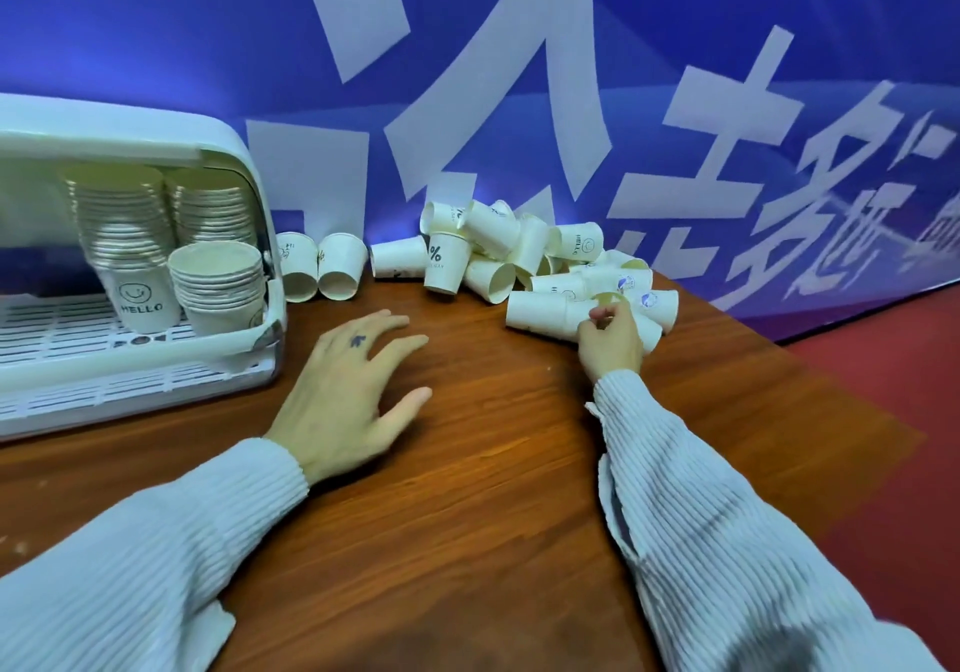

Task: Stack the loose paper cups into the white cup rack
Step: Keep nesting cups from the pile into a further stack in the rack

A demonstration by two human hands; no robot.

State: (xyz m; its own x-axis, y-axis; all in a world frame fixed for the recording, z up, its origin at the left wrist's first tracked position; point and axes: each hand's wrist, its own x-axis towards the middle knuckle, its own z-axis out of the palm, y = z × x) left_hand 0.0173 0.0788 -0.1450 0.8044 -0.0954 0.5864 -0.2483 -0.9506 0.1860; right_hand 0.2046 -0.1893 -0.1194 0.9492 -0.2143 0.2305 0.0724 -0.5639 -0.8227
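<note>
A blue backdrop (675, 22) with large pale characters fills the upper part of the view, standing behind a brown wooden table (467, 489). To the right of the table lies a red floor (893, 463).

The white cup rack (130, 141) sits at the table's left end, its curved cover raised over a slatted tray. Inside stand 3 stacks of nested paper cups: a tall stack (122, 235) whose bottom cup reads HELLO, a second stack (213, 204) behind it to the right, and a shorter stack (221, 282) in front, near the rack's right wall.

The loose paper cups (524, 256) lie in a heap against the backdrop, toward the table's right edge, most tipped on their sides. 2 more cups (319, 271) lie on their sides just beside the rack, mouths toward the camera, and 1 cup marked % (441, 266) stands mouth down at the heap's left.

The left hand (343, 391) rests flat on the table between rack and heap, fingers straight and spread, holding nothing. The right hand (610, 339) reaches into the near edge of the heap, its fingers curled around a cup lying on its side (540, 310). Both arms wear pale ribbed sleeves (727, 541).
</note>
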